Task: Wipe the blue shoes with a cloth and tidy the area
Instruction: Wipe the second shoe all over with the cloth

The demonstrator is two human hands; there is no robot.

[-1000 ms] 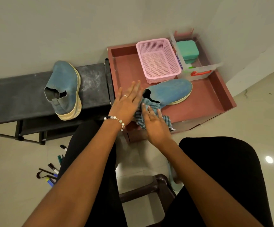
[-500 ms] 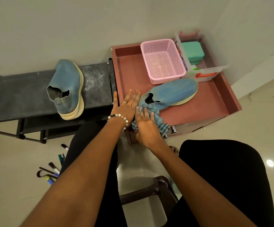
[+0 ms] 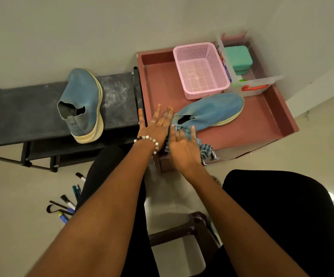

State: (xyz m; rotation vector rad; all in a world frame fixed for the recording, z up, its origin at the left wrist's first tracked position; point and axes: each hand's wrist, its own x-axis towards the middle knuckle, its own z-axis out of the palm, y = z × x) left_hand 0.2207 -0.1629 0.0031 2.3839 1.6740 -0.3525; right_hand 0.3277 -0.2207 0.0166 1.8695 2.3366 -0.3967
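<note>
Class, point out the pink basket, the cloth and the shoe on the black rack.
Pink basket (image 3: 199,73), head view, its mesh floor.
Cloth (image 3: 206,149), head view, striped end past the right hand.
Shoe on rack (image 3: 83,94), head view, blue upper.

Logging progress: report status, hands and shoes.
Left hand flat beside shoe on red tray. Right hand flat on cloth at its heel. Second shoe on black rack. Nothing blocking.

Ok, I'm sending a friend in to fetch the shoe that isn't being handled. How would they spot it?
Start at the black rack against the wall, left of the red tray. On its top shelf lies a blue slip-on shoe with a cream sole, tipped on its side. Unlike the other blue shoe, in the tray, it has no cloth or hands near it.
</note>
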